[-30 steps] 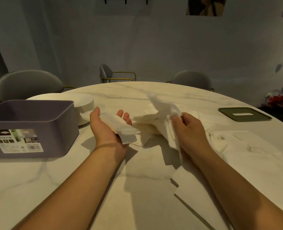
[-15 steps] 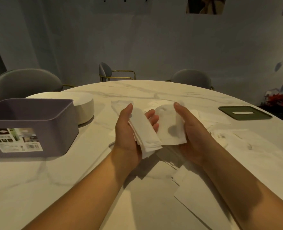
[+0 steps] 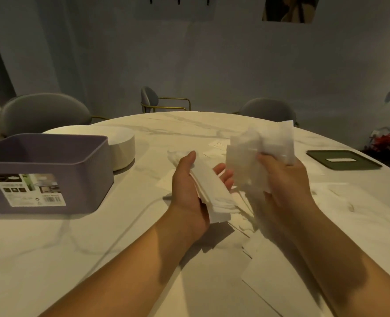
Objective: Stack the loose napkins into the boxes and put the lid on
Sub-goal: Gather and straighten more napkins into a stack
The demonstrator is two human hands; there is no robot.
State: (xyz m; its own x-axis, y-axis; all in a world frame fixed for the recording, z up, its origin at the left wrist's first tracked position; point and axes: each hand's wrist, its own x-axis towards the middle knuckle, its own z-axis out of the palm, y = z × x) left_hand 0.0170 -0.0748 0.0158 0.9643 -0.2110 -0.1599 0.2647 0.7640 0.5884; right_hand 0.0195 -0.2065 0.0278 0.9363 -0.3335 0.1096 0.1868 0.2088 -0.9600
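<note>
My left hand (image 3: 190, 191) lies palm up above the table with a small stack of folded white napkins (image 3: 212, 193) across it, thumb raised beside the stack. My right hand (image 3: 283, 179) holds a loose, blurred white napkin (image 3: 261, 148) lifted up to the right of the stack. More loose napkins (image 3: 278, 277) lie flat on the marble table under and to the right of my arms. An open purple box (image 3: 52, 179) with a paper label stands at the left. A dark green lid (image 3: 343, 159) with a slot lies at the far right.
A round white container (image 3: 123, 147) sits just behind the purple box. Three grey chairs stand around the far side of the round marble table (image 3: 52, 259). A red plant shows at the right edge.
My right hand has moved away from the left hand's stack, up and to the right, with a loose napkin in it. The left hand has lowered slightly and opened flatter.
</note>
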